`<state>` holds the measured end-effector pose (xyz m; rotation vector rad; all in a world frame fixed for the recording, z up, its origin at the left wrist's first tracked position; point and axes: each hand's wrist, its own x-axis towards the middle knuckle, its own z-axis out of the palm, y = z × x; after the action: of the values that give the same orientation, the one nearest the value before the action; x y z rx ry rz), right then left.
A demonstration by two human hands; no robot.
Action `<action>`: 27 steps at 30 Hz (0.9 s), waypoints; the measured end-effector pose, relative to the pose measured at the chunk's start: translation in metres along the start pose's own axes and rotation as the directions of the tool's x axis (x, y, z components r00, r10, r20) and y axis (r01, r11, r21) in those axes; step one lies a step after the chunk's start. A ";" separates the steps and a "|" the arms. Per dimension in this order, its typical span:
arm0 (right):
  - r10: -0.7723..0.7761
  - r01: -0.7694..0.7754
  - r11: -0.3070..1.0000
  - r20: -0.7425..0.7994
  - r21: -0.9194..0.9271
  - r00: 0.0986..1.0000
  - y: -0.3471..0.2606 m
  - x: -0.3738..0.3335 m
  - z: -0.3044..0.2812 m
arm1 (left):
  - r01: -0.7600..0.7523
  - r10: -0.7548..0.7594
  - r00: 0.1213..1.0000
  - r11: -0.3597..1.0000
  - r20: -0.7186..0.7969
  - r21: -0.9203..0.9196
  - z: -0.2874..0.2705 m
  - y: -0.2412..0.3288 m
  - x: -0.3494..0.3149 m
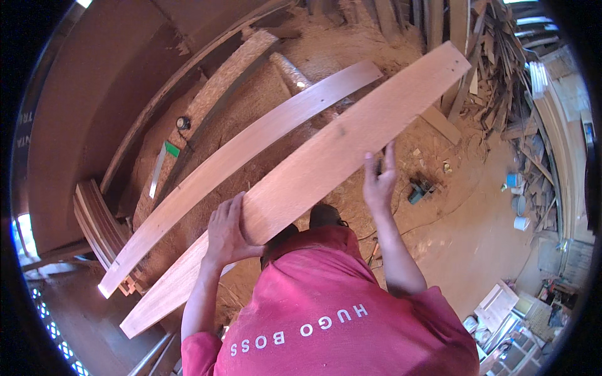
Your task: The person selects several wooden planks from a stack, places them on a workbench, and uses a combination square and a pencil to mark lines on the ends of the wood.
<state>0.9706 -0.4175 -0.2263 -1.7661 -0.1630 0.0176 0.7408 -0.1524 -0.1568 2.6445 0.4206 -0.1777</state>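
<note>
A long, wide wooden plank with gently curved edges stretches diagonally before me, from lower left to upper right. My left hand grips it left of its middle, fingers over the face and thumb toward the near edge. Along the near edge farther right, my right hand has its fingers stretched and spread, the tips at the wood; whether they press on it I cannot tell. Just beyond lies a narrower curved plank, roughly alongside the first one.
Behind lies a thick beam bearing a small round dark object and a try square with a green part. Curved boards are stacked left. A power tool sits on the dusty floor. Offcuts and a blue bucket stand right.
</note>
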 end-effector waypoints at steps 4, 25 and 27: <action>-0.020 0.018 1.000 -0.078 -0.023 0.997 0.005 -0.001 0.006 | -0.005 0.004 1.000 0.999 -0.011 -0.033 -0.006 0.004 -0.001; -0.200 -0.001 0.813 -0.281 -0.583 0.939 -0.054 -0.071 -0.005 | 0.183 -0.289 0.922 0.912 0.258 0.368 0.040 -0.428 -0.017; -0.191 -0.022 0.828 -0.318 -0.560 0.929 -0.053 -0.083 0.005 | 0.137 -0.224 0.940 0.939 0.259 0.315 0.031 -0.427 -0.015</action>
<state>0.8824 -0.4128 -0.1818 -2.3087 0.0309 -0.4680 0.5873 0.1928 -0.3588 2.7987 0.5764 -0.7335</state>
